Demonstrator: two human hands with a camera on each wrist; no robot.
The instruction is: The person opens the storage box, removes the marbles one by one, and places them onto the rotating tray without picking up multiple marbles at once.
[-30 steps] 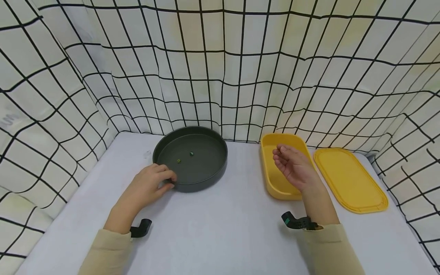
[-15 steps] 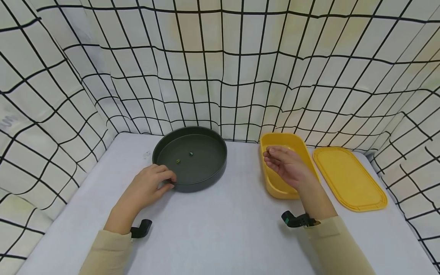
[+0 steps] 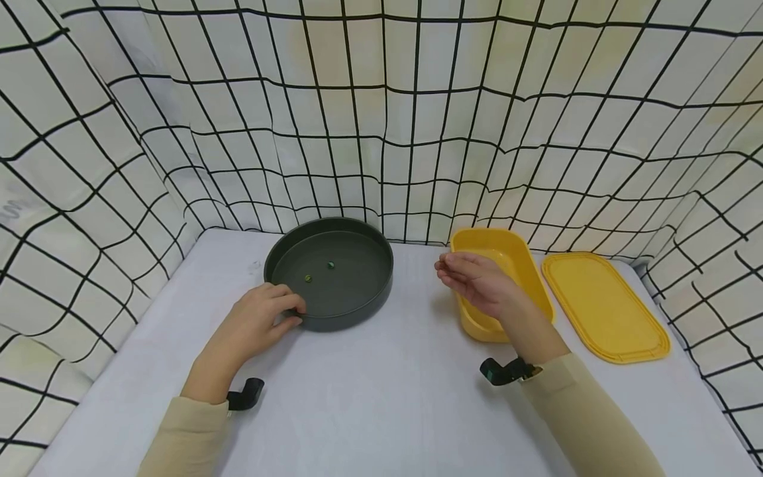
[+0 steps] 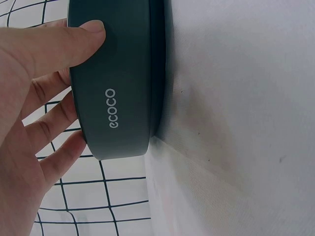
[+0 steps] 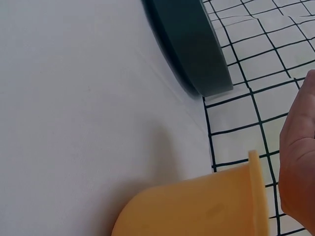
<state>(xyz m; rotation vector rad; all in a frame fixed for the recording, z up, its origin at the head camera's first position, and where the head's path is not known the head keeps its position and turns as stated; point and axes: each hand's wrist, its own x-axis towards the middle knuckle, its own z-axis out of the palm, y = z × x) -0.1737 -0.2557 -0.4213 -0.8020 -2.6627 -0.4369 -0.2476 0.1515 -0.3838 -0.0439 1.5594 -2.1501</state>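
My left hand grips the near left rim of a round dark green dish. In the left wrist view its thumb presses the dish's outer wall, marked "ecoco", with the fingers behind the rim. Inside the dish lie two tiny beads, one yellowish-green and one teal. My right hand hovers over the left edge of a yellow box, fingertips drawn together; whether something tiny sits between them is hidden. In the right wrist view only part of that hand shows.
Right of the box lies a yellow lid, flat on the white tabletop. Black netting over white walls encloses the back and both sides. Each wrist wears a small black camera.
My right hand has moved left, from over the yellow box's inside to past its left edge, toward the dish. The left hand and dish have stayed put.
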